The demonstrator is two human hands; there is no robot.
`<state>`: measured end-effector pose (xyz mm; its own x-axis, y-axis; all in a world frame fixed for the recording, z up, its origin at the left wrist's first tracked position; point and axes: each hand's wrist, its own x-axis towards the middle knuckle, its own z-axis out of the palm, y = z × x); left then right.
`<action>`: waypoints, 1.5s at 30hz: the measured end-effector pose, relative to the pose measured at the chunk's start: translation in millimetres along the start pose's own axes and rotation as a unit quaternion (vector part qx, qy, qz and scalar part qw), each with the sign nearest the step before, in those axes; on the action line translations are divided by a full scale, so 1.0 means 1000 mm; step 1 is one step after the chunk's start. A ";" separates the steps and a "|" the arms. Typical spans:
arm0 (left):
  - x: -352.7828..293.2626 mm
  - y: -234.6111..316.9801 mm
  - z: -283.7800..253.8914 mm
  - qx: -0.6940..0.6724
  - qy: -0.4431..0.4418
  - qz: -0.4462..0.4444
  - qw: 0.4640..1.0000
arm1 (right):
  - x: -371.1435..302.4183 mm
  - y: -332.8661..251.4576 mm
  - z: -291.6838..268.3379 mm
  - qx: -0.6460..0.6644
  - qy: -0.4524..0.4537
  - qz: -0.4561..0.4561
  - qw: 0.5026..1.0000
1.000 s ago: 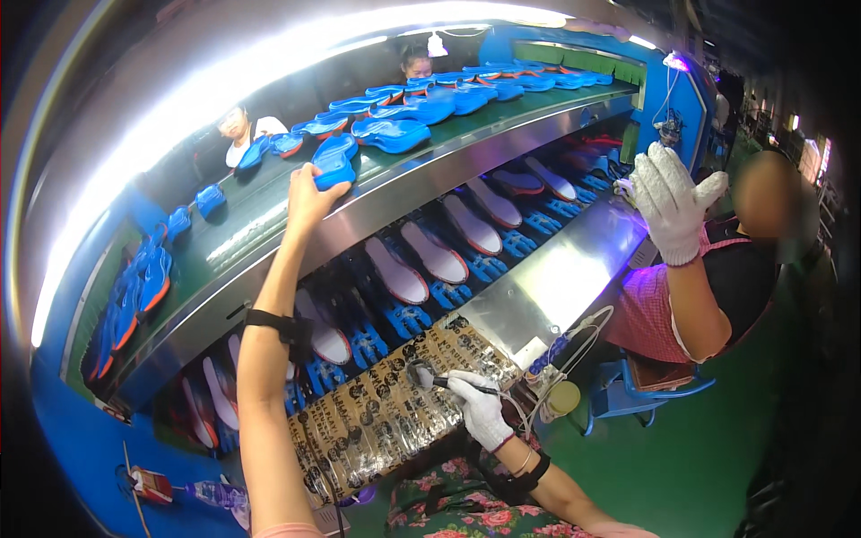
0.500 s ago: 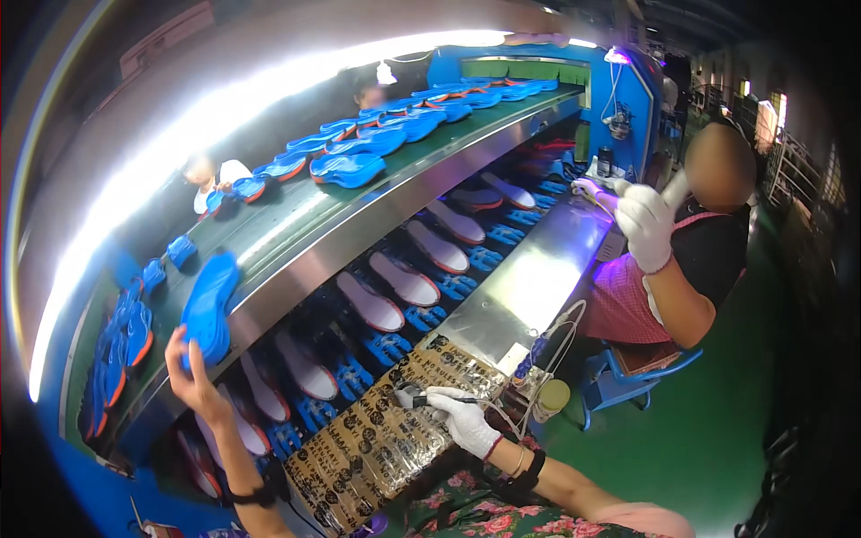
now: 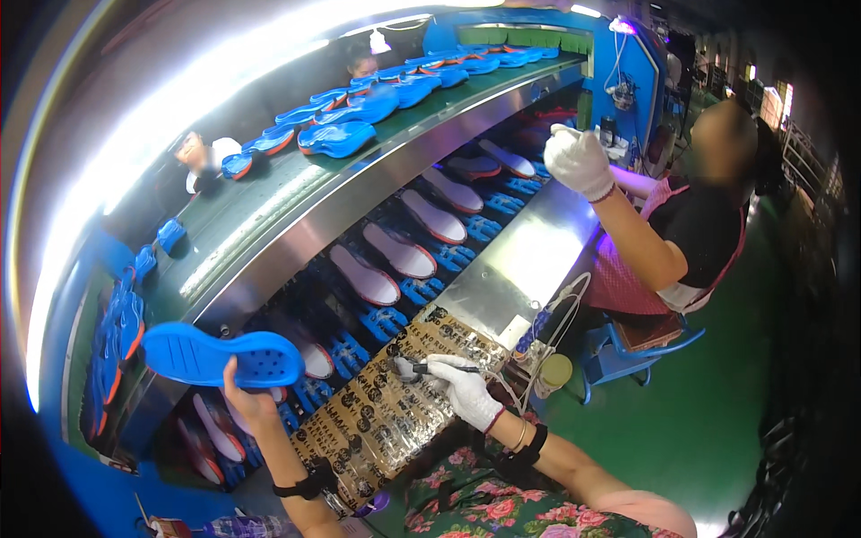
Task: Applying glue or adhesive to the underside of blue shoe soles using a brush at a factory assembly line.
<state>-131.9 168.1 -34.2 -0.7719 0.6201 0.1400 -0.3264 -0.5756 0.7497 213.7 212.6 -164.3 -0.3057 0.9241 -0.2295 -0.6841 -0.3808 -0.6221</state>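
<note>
A blue shoe sole (image 3: pixel 202 352) is raised above the rack at left, its underside with grooves and small holes facing me. My bare left hand (image 3: pixel 254 405) grips it from below near the holed end. In a white glove, my right hand (image 3: pixel 466 392) holds a slim black-handled tool (image 3: pixel 411 368) with a rounded grey end, like a brush, over the tape-covered work surface (image 3: pixel 363 430). Just beyond it, pale shoe uppers or lasts with orange rims (image 3: pixel 366 276) stand in a row beside blue fixtures (image 3: pixel 384 321).
A green conveyor belt (image 3: pixel 242 211) carries several blue soles with orange edges (image 3: pixel 336 139). On the right a co-worker with a raised gloved hand (image 3: pixel 578 161) sits on a blue stool (image 3: pixel 619 368). Cables (image 3: pixel 560 318) and a round tub (image 3: pixel 553 372) lie near my right hand.
My left hand has brought the blue sole off the belt's edge, nearer and lower, turning it sideways. My right hand has barely moved. The co-worker's raised hand has shifted left.
</note>
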 end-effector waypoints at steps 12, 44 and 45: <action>-0.181 -0.094 -0.075 -0.023 -0.163 -0.313 0.935 | -0.008 -0.030 0.052 0.077 -0.079 0.012 0.994; -0.220 -0.116 0.022 -0.035 -0.120 -0.346 0.930 | -0.033 -0.059 0.101 -0.499 -0.201 -0.554 0.635; -0.221 -0.117 0.023 -0.029 -0.139 -0.358 0.923 | -0.036 -0.055 0.101 -0.524 -0.186 -0.571 0.604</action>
<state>89.8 111.0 -138.0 -0.1809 0.9606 -0.2112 -0.7334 0.0114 0.6797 195.8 197.2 -46.1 -0.2911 0.4185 0.8603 0.1455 0.9082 -0.3925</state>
